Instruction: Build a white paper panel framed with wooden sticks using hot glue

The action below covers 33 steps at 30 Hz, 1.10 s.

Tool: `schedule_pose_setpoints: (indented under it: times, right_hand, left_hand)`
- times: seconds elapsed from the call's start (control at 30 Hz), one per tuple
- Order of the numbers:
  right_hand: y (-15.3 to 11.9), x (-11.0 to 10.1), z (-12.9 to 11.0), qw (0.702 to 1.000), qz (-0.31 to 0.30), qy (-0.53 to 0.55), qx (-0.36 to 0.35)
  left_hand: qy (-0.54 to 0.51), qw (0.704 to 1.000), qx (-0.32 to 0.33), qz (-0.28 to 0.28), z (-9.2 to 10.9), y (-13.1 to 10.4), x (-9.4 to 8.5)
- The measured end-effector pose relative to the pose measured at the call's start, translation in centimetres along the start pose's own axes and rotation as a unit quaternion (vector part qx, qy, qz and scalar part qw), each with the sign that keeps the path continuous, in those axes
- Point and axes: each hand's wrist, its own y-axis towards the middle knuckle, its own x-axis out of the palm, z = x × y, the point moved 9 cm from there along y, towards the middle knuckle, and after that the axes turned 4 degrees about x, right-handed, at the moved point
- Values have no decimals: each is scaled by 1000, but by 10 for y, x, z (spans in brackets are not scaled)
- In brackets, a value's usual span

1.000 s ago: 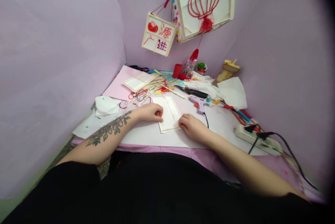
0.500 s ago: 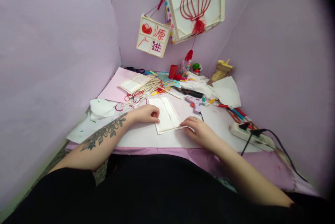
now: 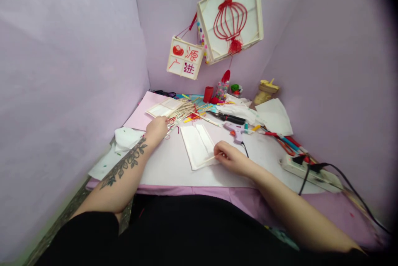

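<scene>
My left hand (image 3: 157, 127) is closed at the left, with its knuckles up against the red pipe-cleaner pieces (image 3: 171, 121) and the bundle of thin sticks (image 3: 183, 109). Its fingertips are hidden, so what it grips does not show. A white paper panel (image 3: 194, 146) with a thin stick along its near edge lies flat on the table in front of me. Fingers curled, my right hand (image 3: 228, 156) pinches the panel's near right corner, where the stick ends. Behind my left hand rests a small white frame (image 3: 163, 107).
A purple glue gun (image 3: 235, 130) lies behind my right hand, below black-handled pliers (image 3: 231, 118). At the right are a white power strip (image 3: 311, 172) with black cords and several markers (image 3: 290, 141). Decorated lantern frames (image 3: 230, 21) hang above the back of the table.
My left hand has left the panel's left side and moved left and away to the sticks. My right hand's fingers have curled in at the panel's corner. The view has tilted up slightly.
</scene>
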Motion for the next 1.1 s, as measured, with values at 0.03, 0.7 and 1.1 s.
schedule_pose_setpoints:
  times: [0.03, 0.7, 1.1]
  right_hand:
    - [-2, -12, 2, 999, 26, 24, 10]
    - [-41, -45, 43, 987, 102, -101, 79]
    - [-44, 26, -24, 991, 12, -112, -78]
  left_hand:
    - [5, 1000, -3, -3, -1, 0, 1]
    - [48, 997, 41, -39, 23, -3, 20]
    - [-100, 966, 238, -31, 83, -23, 11]
